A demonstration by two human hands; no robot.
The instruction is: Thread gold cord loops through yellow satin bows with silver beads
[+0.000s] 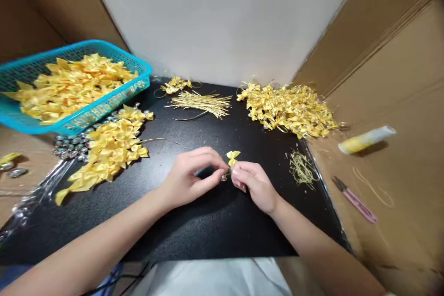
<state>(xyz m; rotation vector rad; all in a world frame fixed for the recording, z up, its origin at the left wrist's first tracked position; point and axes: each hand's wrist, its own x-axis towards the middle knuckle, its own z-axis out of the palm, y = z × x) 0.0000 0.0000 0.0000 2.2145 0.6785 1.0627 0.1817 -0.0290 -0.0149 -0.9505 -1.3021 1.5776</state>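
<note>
Above the middle of the black table, my two hands meet around one small piece. My right hand (255,186) is closed on a yellow ribbon bow (232,156), whose loops stick up past the fingertips. Thumb and forefinger of my left hand (196,173) are pinched together just left of the bow. A small silver bell or bead (224,178) shows right under those fingertips, with a bit of thin cord by it. The exact grip of the left fingertips is partly hidden.
Left are a blue basket (144,84) of yellow bows, loose bows (111,145) and silver beads (71,145). Gold cords (201,102) lie behind my hands. Finished-looking bows (291,108), cord scraps (301,169), pink-handled snips (355,201) and a roll (366,140) are right.
</note>
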